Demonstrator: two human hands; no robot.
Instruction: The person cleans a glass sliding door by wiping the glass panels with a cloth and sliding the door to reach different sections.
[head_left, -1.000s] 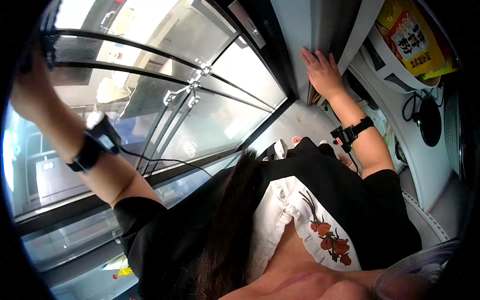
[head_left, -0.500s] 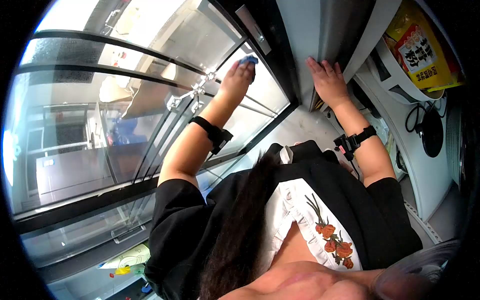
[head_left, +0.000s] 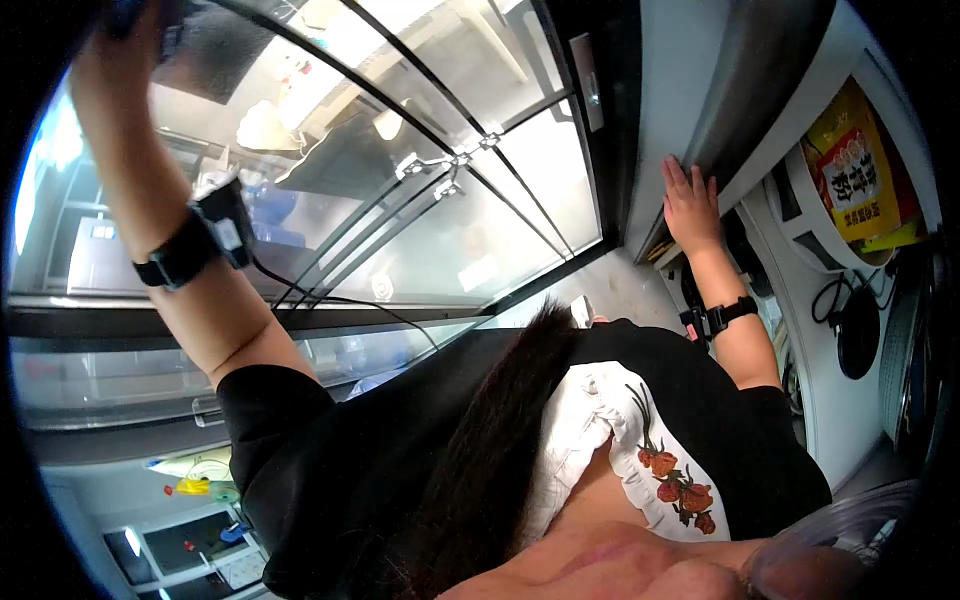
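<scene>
My left hand [head_left: 115, 65] is raised to the far upper left, at the glass panel [head_left: 420, 240] with black bars. It is dark and smeared at the edge of the view. A bit of blue cloth [head_left: 128, 18] shows at its fingers, mostly hidden. Flat against the grey upright panel [head_left: 672, 110] rests my right hand [head_left: 692, 208], its fingers stretched out and holding nothing. Each forearm wears a black strap with a small device on it.
A metal fitting [head_left: 455, 160] joins the bars mid-glass, and a handle plate [head_left: 587, 82] sits on the black frame. At right, a white container [head_left: 815, 200] holds a yellow packet [head_left: 850, 170]. A black cable plug [head_left: 858, 335] hangs below. A thin cable crosses from my left wrist.
My left hand has swept from the glass near the frame to the far upper left, cloth with it. The view has shifted; my right hand stays on the grey panel.
</scene>
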